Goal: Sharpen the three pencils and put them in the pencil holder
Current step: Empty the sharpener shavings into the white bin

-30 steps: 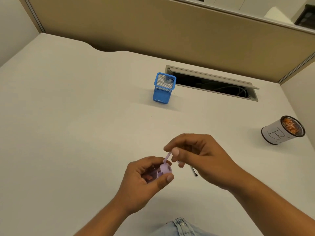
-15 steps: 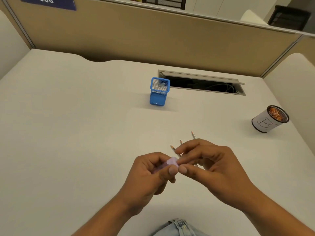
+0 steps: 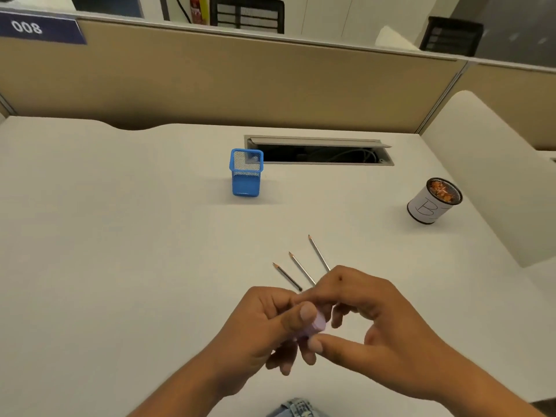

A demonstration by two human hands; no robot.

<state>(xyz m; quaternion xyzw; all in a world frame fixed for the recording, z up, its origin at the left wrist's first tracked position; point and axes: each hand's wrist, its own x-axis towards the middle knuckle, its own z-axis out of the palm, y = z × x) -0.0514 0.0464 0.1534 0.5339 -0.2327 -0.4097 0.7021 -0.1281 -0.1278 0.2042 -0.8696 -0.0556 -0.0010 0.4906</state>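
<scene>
The three pencils lie side by side on the white desk (image 3: pixel 120 236), tips toward 11 o'clock: the left pencil (image 3: pixel 287 276), the middle pencil (image 3: pixel 301 267) and the right pencil (image 3: pixel 319 252), whose near ends go under the right hand (image 3: pixel 379 323). Just at 6 o'clock from them, the left hand (image 3: pixel 264 326) and the right hand both pinch a small lilac sharpener (image 3: pixel 314 326) between thumb and fingers. The blue mesh pencil holder (image 3: pixel 246 173) stands upright at 11 o'clock, well apart, and a white cup marked "B" (image 3: pixel 427 206) with shavings inside stands at 2 o'clock.
</scene>
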